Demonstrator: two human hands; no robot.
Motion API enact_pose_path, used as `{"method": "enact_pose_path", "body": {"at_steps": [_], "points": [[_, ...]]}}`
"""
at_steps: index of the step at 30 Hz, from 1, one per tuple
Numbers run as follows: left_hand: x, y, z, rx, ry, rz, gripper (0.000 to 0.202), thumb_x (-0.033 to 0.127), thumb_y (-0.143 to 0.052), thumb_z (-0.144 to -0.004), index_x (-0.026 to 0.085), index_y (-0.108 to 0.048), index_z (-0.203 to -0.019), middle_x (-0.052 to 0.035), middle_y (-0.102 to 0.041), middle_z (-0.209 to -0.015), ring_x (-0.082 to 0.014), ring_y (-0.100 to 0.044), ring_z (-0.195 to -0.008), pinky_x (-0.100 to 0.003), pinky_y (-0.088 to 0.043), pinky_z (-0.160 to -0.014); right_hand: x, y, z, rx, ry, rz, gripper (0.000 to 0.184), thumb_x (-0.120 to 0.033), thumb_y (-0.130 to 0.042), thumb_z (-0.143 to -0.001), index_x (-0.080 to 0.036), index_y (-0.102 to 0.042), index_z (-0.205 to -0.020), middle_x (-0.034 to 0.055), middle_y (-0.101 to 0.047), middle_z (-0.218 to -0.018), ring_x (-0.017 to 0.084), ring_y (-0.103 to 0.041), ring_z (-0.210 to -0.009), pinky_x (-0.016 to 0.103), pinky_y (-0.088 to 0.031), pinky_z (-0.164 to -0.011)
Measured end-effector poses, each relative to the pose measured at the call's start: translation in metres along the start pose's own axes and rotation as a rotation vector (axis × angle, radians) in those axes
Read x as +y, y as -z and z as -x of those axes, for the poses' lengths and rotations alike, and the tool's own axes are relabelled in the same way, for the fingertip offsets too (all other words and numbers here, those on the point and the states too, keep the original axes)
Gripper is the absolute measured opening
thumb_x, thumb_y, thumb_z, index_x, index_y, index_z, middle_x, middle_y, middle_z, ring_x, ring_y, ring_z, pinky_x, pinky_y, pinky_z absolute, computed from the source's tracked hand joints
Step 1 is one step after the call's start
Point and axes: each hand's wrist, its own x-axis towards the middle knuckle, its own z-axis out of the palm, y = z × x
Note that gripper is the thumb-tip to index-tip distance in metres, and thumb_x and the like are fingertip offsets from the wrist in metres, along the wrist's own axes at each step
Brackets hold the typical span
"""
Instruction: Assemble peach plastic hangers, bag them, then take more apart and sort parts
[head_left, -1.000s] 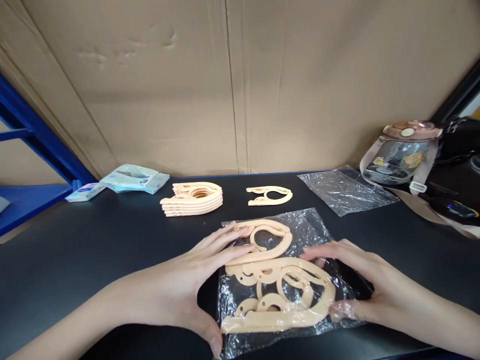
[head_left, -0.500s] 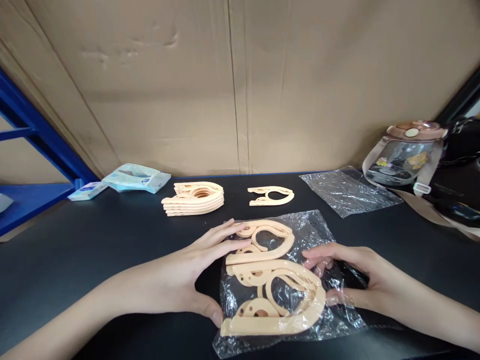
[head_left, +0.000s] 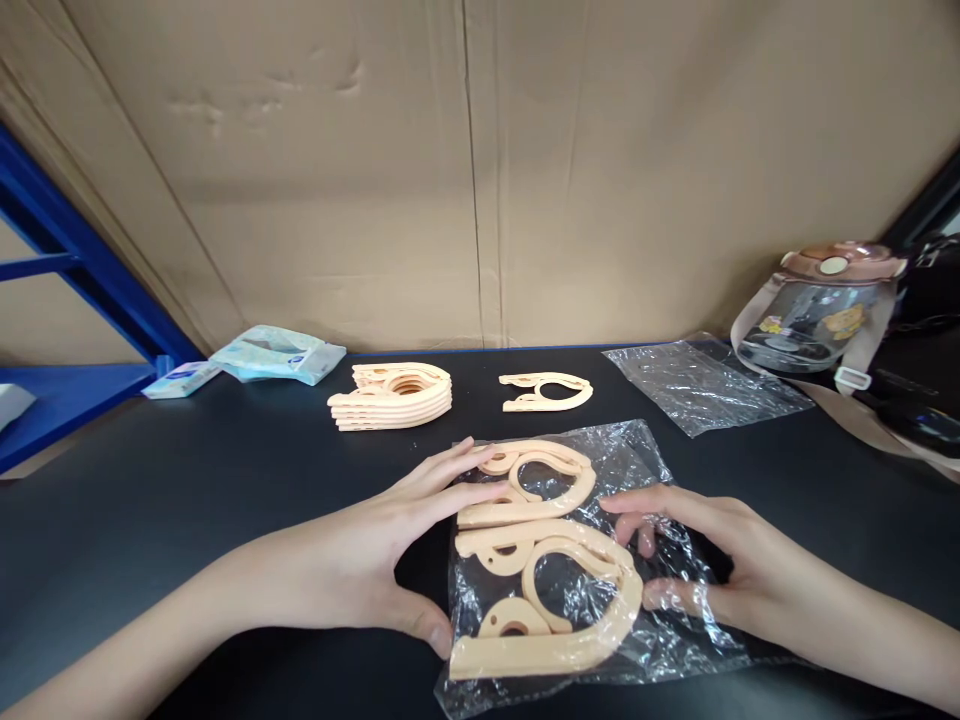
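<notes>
So the main thing here is a clear plastic bag lying flat in the lower middle of the frame, with two beige folding hangers in it, one above the other. The upper hanger sits just beside the lower hanger, both folded up with their rounded ends pointing right.

The left hand is spread wide at the bag's left edge, not gripping anything: fingertips over the upper hanger, thumb down by the lower one's left end. The right hand is over at the bag's right side, also open, thumb and forefinger well apart. Its thumb tip is right at the lower hanger's rounded end, and shiny film overlaps part of it. Can't really tell how much of that hand is inside the bag.

Further back, around the center, there's a neat stack of folded hangers, and a bit right of it a single folded hanger lying by itself. Right of that is a crinkly piece of clear plastic, flat on the black tabletop.

Right side of the frame has a see-through water bottle with a pinkish lid and a beige strap. Over on the left there's a pale blue soft pack touching a smaller packet, near a blue frame. Brown cardboard fills the background.
</notes>
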Motion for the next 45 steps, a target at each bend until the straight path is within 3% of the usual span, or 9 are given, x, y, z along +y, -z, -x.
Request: {"method": "enact_pose_path", "body": {"at_steps": [9,14,18,22,28,31,34,40,45], "points": [[-0.003,-0.001,-0.004,0.155,0.037,0.035,0.055,0.041,-0.053,-0.095,0.046,-0.030,-0.144,0.0059,-0.019,-0.159,-0.0249,-0.013,-0.147,-0.050,-0.018,-0.118,-0.004,0.005,0.012,0.008,0.015,0.067,0.045,-0.028,-0.063,-0.088,-0.041,-0.050,-0.129,-0.0014,-0.067,-0.110,0.017,-0.063,-0.100,0.030,-0.051,-0.087],[-0.007,-0.004,-0.007,0.193,0.083,0.004,0.054,0.046,-0.053,-0.094,0.047,-0.031,-0.143,0.0069,-0.021,-0.158,-0.0237,-0.019,-0.145,-0.048,-0.020,-0.118,-0.001,0.008,0.016,0.012,0.045,0.126,0.048,-0.023,-0.057,-0.090,-0.040,-0.048,-0.133,0.0007,-0.069,-0.110,0.020,-0.064,-0.105,0.035,-0.052,-0.089],[-0.008,-0.005,-0.007,0.192,0.083,-0.006,0.054,0.046,-0.055,-0.092,0.046,-0.033,-0.142,0.0065,-0.024,-0.157,-0.0235,-0.022,-0.144,-0.046,-0.020,-0.118,0.005,0.020,0.011,0.197,0.109,0.293,0.043,-0.023,-0.053,-0.092,-0.037,-0.048,-0.132,-0.0008,-0.071,-0.101,0.018,-0.068,-0.097,0.031,-0.055,-0.083],[-0.005,-0.004,-0.006,0.175,0.094,-0.008,0.054,0.046,-0.053,-0.094,0.047,-0.030,-0.143,0.0074,-0.022,-0.157,-0.0224,-0.020,-0.145,-0.045,-0.020,-0.119,0.014,0.050,-0.021,0.373,0.138,0.476,0.033,-0.030,-0.051,-0.093,-0.029,-0.052,-0.126,-0.0004,-0.072,-0.094,0.018,-0.069,-0.088,0.033,-0.055,-0.079],[0.000,-0.003,-0.006,0.181,0.093,-0.006,0.053,0.043,-0.051,-0.095,0.045,-0.031,-0.144,0.0054,-0.019,-0.159,-0.0260,-0.017,-0.146,-0.049,-0.020,-0.118,0.033,0.070,-0.110,0.123,0.186,0.531,0.054,-0.050,-0.054,-0.089,-0.020,-0.048,-0.134,0.0111,-0.054,-0.137,0.028,-0.050,-0.125,0.047,-0.040,-0.105],[0.001,-0.004,-0.007,0.191,0.071,-0.005,0.053,0.042,-0.051,-0.095,0.042,-0.031,-0.145,0.0028,-0.017,-0.160,-0.0285,-0.016,-0.146,-0.052,-0.020,-0.117,0.041,0.064,-0.141,0.020,0.148,0.513,0.077,-0.060,-0.060,-0.081,-0.016,-0.040,-0.141,0.0158,-0.049,-0.142,0.031,-0.048,-0.127,0.048,-0.040,-0.105],[-0.001,-0.007,-0.007,0.183,0.048,0.028,0.058,0.043,-0.051,-0.095,0.041,-0.026,-0.147,0.0011,-0.014,-0.160,-0.0293,-0.014,-0.146,-0.054,-0.020,-0.116,0.044,0.056,-0.152,0.011,0.147,0.515,0.076,-0.057,-0.059,-0.082,-0.014,-0.039,-0.142,0.0162,-0.056,-0.134,0.028,-0.057,-0.117,0.044,-0.047,-0.097],[-0.002,-0.009,-0.005,0.200,-0.007,0.046,0.062,0.040,-0.052,-0.095,0.041,-0.020,-0.149,0.0007,-0.012,-0.161,-0.0294,-0.013,-0.146,-0.053,-0.021,-0.116,0.039,0.063,-0.132,0.145,0.160,0.608,0.066,-0.041,-0.060,-0.081,-0.015,-0.040,-0.139,0.0133,-0.063,-0.119,0.032,-0.058,-0.108,0.050,-0.044,-0.094],[0.002,-0.008,-0.004,0.217,-0.037,0.034,0.066,0.041,-0.054,-0.094,0.042,-0.018,-0.149,0.0015,-0.012,-0.161,-0.0303,-0.011,-0.146,-0.052,-0.020,-0.117,0.025,0.091,-0.065,0.295,0.136,0.765,0.067,-0.048,-0.060,-0.081,-0.019,-0.041,-0.138,0.0115,-0.064,-0.116,0.031,-0.060,-0.102,0.047,-0.047,-0.088]]}}
